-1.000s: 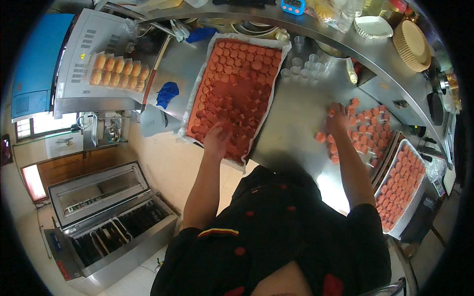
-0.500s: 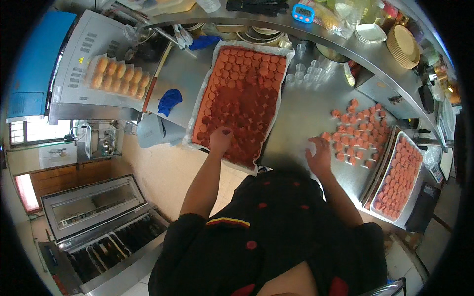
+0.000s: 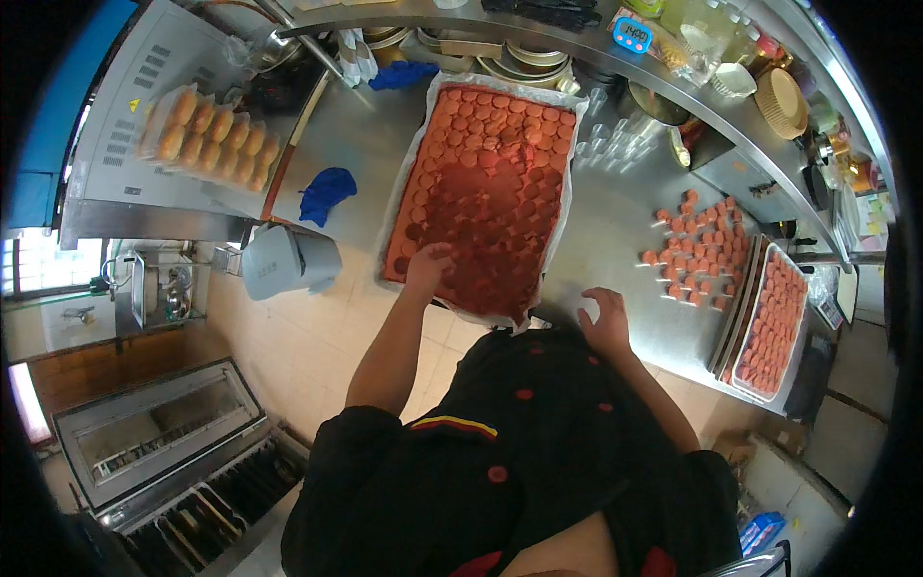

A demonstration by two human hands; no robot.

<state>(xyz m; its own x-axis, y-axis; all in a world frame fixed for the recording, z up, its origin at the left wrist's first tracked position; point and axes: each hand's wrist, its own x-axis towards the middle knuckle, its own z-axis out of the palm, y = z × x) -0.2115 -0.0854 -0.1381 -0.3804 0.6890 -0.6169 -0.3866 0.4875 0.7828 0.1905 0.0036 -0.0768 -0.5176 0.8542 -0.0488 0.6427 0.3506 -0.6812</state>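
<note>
A red sheet cake (image 3: 461, 183) cut into rounds lies on a paper-lined tray in front of me. Rounds still sit in its far part, while dark gaps and scraps show in the near part. Over its near left area is my left hand (image 3: 425, 271), fingers bent together; whatever they pinch is too small to make out. My right hand (image 3: 608, 322) is above the steel counter beside the tray's near right corner. Its thumb and fingers curve round a pale, see-through thing that looks like a clear plastic cup. To its right stand several red cake rounds (image 3: 707, 240) with clear glints around them.
Several clear cups (image 3: 615, 139) lie beyond the tray's right side. A tray of red rounds (image 3: 769, 317) is at the far right. A blue cloth (image 3: 327, 195) rests left of the cake, near a grey bin (image 3: 288, 262). A steel shelf (image 3: 731, 106) overhangs the back.
The view has shifted slightly. My right hand has drawn left and nearer to me, away from the rounds on the counter. My left hand stays over the cake's near left part.
</note>
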